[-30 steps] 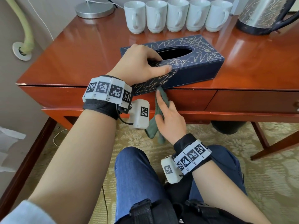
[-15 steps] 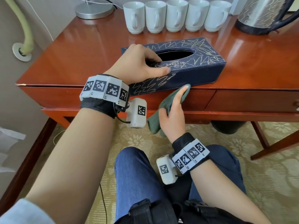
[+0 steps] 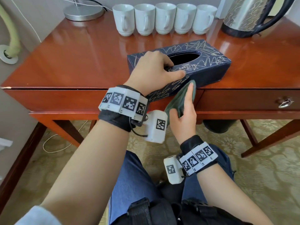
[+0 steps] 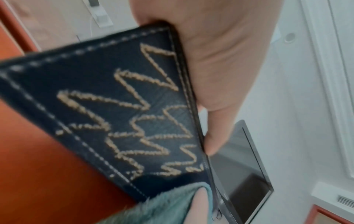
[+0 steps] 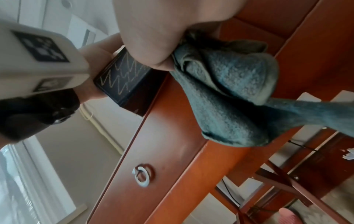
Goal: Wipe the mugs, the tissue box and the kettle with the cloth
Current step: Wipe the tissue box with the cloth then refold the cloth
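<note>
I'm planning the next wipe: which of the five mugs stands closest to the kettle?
The rightmost mug: it ends the row beside the kettle; the other four stand farther left.

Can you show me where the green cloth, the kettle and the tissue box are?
cloth (image 3: 180, 98): head view, on its folded middle.
kettle (image 3: 243, 15): head view, on its shiny metal body.
tissue box (image 3: 209, 72): head view, on its front side wall.

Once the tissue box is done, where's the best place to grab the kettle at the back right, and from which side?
Probably by its handle, the dark loop arching off the right side of the steel kettle. Come in from the right with the free left hand, or swap the cloth over first. The loop looks open enough for fingers, and the mugs crowd the kettle's left side.
</note>
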A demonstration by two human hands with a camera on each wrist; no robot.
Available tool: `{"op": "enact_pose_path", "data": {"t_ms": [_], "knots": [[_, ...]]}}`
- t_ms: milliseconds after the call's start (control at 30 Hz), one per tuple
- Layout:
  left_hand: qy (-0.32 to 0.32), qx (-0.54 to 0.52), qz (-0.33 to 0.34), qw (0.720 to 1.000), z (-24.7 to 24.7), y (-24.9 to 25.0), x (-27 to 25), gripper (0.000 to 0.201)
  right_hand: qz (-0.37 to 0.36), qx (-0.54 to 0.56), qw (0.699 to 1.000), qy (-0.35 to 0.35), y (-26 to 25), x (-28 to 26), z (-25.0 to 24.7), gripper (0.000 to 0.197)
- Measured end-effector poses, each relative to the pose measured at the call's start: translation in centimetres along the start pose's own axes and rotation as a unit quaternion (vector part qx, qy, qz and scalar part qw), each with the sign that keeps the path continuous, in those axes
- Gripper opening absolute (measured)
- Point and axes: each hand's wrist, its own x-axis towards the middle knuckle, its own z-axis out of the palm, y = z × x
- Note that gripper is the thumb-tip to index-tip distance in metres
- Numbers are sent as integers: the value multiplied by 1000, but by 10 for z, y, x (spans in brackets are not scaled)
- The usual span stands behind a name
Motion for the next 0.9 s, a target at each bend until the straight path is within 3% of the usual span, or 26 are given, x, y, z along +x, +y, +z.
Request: {"op": "enact_pose_path", "data": {"t_ms": [167,333,433,633,700,900], "knots": [[25,18,23,999,10,6,0,54,0,45,998,35,-3,15,-18,86],[35,-43,68,996,-2,-3,-7,62,42,76,996,8,-15,27,-23,86],[41,-63,54,996,3,-6,-11,67,44,84,995,-15,-13,28,-18,84],[55,-78,33,995,4,-4,-4,55,-49,-48,994,-83,-12,9,-8,83],[53,-79,32,995,4,-6,-4,52,-41,-89,992,-83,-9,10,-13,82],[52,-63,9,997,4,-7,-5,19,-17,-33,998,-41,-6,22,-15,82]]}}
